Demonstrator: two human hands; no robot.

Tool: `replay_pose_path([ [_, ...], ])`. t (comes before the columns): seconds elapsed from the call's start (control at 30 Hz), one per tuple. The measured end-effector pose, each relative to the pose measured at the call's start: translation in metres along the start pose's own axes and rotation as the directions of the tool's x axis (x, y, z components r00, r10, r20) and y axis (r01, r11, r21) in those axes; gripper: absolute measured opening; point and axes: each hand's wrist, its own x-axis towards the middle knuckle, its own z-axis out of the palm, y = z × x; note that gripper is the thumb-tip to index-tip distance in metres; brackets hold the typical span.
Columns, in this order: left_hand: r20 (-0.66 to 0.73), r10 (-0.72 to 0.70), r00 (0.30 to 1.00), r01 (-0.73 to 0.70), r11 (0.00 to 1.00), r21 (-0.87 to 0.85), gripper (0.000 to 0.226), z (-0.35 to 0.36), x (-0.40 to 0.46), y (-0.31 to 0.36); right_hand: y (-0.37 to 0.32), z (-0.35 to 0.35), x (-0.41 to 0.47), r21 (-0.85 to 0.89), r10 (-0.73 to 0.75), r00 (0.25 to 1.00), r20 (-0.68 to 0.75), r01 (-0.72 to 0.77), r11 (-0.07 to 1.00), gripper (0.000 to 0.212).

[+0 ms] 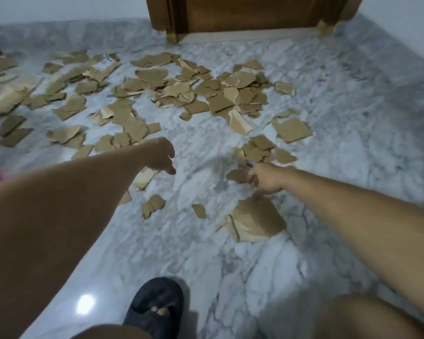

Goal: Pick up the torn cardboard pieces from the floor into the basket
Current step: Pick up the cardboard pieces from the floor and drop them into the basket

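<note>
We see both arms stretched out low over the marble floor, which suits a crouch — a dark sandal is planted close beneath us. The torn cardboard pieces lie scattered across most of the floor, thickest towards the wooden door, with a few stragglers nearer the foot. Our right hand is closed in a pinch on a small scrap, just above a large curled piece; it looks like the nearest bits are being taken first. Our left hand hangs with fingers loose and apart, gripping nothing, above a pale piece — probably poised for the next grab. The basket is not in view, so we cannot tell where the pieces must be carried. Nearly all the work seems to remain.
</note>
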Motion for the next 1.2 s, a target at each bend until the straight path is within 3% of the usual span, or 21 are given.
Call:
replay_pose_path([
  [0.07,0.023,0.083,0.996,-0.082,0.996,-0.032,0.055,0.029,0.011,0.01,0.014,0.03,0.004,-0.085,0.005,1.0,0.016,-0.003,0.996,0.085],
  [0.13,0.037,0.164,0.986,-0.163,0.986,-0.038,0.059,0.06,0.026,0.021,0.027,0.054,0.011,-0.157,-0.035,0.999,-0.01,0.033,0.987,0.093],
  [0.3,0.036,0.301,0.953,-0.303,0.951,0.066,0.068,0.126,0.043,0.032,0.041,0.088,0.027,-0.285,-0.093,0.988,-0.125,0.055,0.957,0.067],
  [0.47,-0.058,0.322,0.945,-0.324,0.946,-0.028,0.038,0.152,0.049,0.025,0.045,0.065,0.043,-0.099,-0.015,0.988,-0.152,0.0,0.995,0.026],
  [0.63,-0.12,0.416,0.902,-0.424,0.903,-0.061,0.018,0.157,0.063,0.024,0.046,0.015,0.061,0.066,0.09,0.973,-0.214,-0.078,0.995,0.026],
  [0.7,-0.098,0.394,0.914,-0.402,0.911,-0.09,0.013,0.158,0.066,0.025,0.044,0.003,0.069,0.159,0.121,0.948,-0.295,-0.076,0.984,0.037],
  [0.83,-0.056,0.242,0.969,-0.247,0.915,-0.319,0.04,0.157,0.083,0.023,0.045,-0.023,0.095,0.309,0.218,0.883,-0.415,-0.088,0.947,0.046],
  [0.97,-0.043,0.177,0.983,-0.182,0.928,-0.325,0.025,0.143,0.1,0.016,0.052,-0.035,0.118,0.456,0.41,0.848,-0.335,-0.235,0.858,0.051],
  [1.1,-0.267,0.029,0.963,-0.107,0.954,-0.281,0.013,0.124,0.114,-0.006,0.046,-0.032,0.132,0.61,0.515,0.816,-0.265,-0.272,0.745,0.088],
  [1.2,-0.351,-0.065,0.934,-0.007,0.98,-0.2,0.019,0.112,0.124,-0.026,0.039,-0.027,0.143,0.568,0.537,0.809,-0.238,-0.333,0.753,0.097],
])
